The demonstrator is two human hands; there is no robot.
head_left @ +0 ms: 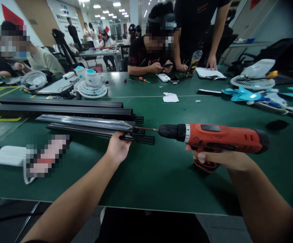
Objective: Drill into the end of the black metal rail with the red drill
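Surface: green table [161, 175], other people working at its far side.
Rail: black rail [93, 126] lies left–right on the table, its end bracket toward the drill.
Left hand [118, 146]: fingers clamped on the rail's near edge, beside the bracket.
Right hand [222, 158]: wrapped around the orange drill [212, 136] grip — the bit points left, in line with the rail's long axis, tip at the rail end.

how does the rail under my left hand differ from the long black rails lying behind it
The held rail has a shiny silver face; the back rails are matte black all over. The held rail is gripped by the left hand, with the drill in the right hand aimed at its end; the back rails lie untouched. The back rails reach further left. All lie lengthwise on the green table.
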